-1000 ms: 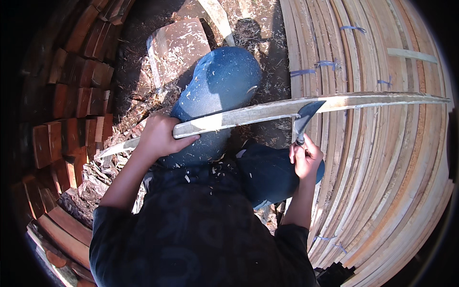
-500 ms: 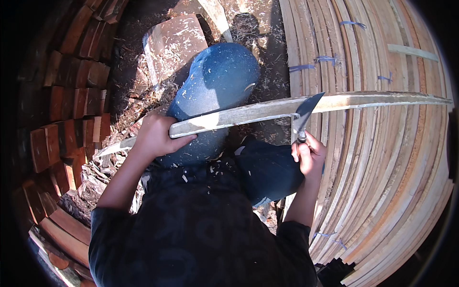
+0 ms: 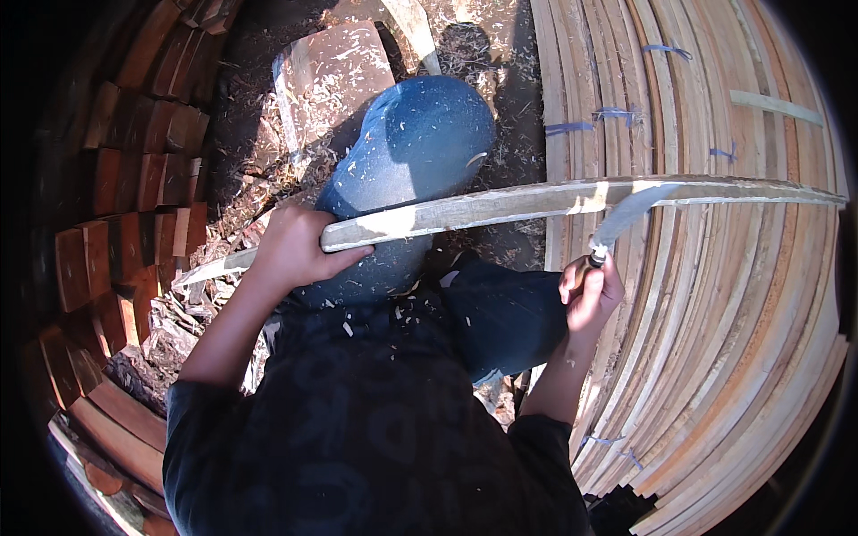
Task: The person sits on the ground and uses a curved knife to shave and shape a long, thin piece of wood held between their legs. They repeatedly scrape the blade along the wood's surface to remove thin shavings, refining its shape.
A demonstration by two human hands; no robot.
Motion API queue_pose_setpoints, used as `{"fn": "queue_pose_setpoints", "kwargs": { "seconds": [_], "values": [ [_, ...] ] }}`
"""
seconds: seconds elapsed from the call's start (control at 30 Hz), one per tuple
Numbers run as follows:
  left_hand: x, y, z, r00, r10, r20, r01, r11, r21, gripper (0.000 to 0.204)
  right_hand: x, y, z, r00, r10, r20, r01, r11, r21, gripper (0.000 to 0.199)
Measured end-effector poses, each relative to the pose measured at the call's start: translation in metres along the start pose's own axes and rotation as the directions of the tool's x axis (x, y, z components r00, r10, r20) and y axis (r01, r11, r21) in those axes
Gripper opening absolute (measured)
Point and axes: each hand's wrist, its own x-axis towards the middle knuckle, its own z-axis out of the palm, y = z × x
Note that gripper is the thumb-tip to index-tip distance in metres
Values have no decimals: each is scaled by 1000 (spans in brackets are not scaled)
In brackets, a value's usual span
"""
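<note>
Nearest: wearer's black T-shirt (image 3: 349, 438) w/ a few loose chips on its front; just beyond, a dark trouser leg (image 3: 509, 313) on R side & a raised blue denim knee (image 3: 429, 134) flecked w/ shavings. L hand (image 3: 295, 248) was clamped round the near end of a long, narrow, slightly bowed pale wooden strip (image 3: 483, 206), thumb along its lower edge; strip lay across the denim leg & ran out R, over the stock there. R hand (image 3: 593, 290) was closed on the dark handle of a curved grey-bladed knife (image 3: 627, 214), blade overlapping the strip well R of the knee; blurred, so couldn't tell if edge was biting. Progress, my est.: part-done. Lower edge looked pale & freshly pared approx. whole length; upper face greyish & patchy, so prob. some smoothing left, esp. toward far end. Another pale pointed piece (image 3: 219, 266) showed L of L hand; couldn't tell if separate. Farther out: reddish-brown cut-wood stack (image 3: 107, 183) L; large pile of long pale slats (image 3: 706, 304) R, w/ purple-blue ties (image 3: 568, 129); flat brown board (image 3: 335, 80) ahead, strewn w/ shavings.
</note>
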Motion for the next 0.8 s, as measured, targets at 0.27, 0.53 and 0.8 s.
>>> {"fn": "queue_pose_setpoints", "kwargs": {
  "seconds": [0.27,0.53,0.8],
  "values": [
    [0,-4,0,999,31,-27,-30,999,20,46,-4,0,-7,997,12,-77,-32,963,-268,37],
    [2,-2,0,1000,-17,14,17,1000,-17,47,-5,4,-5,999,-35,-19,27,942,-334,35],
    [3,-2,-5,995,-42,93,48,997,-68,37,-11,11,2,994,-91,-64,62,929,-365,43]
  ]
}}
